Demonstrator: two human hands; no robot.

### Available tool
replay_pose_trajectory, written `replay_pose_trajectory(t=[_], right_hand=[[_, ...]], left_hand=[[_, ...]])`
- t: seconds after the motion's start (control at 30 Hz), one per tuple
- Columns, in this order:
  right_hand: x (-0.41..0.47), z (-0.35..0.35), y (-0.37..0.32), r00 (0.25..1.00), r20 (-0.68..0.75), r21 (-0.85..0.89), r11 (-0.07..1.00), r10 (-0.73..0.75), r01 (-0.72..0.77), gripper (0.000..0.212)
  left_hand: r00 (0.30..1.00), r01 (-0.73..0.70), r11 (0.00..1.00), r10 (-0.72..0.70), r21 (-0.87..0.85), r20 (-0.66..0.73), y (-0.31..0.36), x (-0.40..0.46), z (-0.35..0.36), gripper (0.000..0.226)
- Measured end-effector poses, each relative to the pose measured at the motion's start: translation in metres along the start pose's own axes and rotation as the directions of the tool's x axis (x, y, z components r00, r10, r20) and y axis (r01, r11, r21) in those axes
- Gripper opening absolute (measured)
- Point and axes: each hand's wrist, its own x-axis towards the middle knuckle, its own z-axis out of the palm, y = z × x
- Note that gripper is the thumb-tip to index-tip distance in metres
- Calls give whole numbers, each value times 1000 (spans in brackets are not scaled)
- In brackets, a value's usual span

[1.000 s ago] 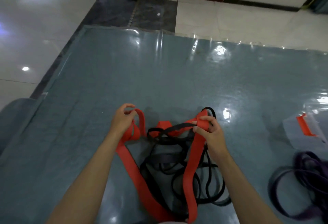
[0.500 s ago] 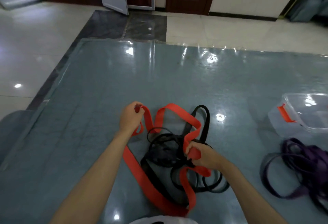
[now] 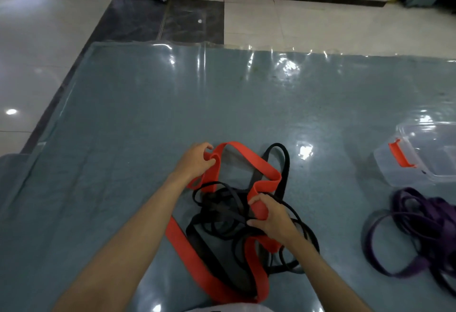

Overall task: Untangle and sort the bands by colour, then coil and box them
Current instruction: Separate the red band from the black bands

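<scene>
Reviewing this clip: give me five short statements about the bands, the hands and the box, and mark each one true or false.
1. Both hands grip the red band. True: the left hand holds it at the far fold, the right hand nearer the person.
2. The red band is free of the black bands. False: it runs through the black tangle.
3. The purple bands lie in their own heap to the right. True.
4. The clear box has its lid closed. False: it stands open, with an orange latch on its near end.
5. Purple bands are already in the box. False: they lie on the mat beside it.
</scene>
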Motion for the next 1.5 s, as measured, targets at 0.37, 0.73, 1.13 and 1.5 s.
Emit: replay_pose_trajectory(t=[0.37,0.73,1.13,1.5], right_hand=[[21,29,4,985,-118,3,992,127,-128,56],[13,3,-7,964,-266,239,970,18,48,18],[-53,-84,-93,893,-450,623,717,1,313,32],[-83,-54,-143,949,-253,644,700,-186,309,27]], left_hand=[[976,216,976,-216,-12,-23,-22,-2,-6,29],[925,78,618,-339,-783,-175,29,-74,-104,18],[981,-50,593,-120,-804,-150,114,-160,-90,24],[968,-248,756,174,-605,-179,131,-200,-58,19]])
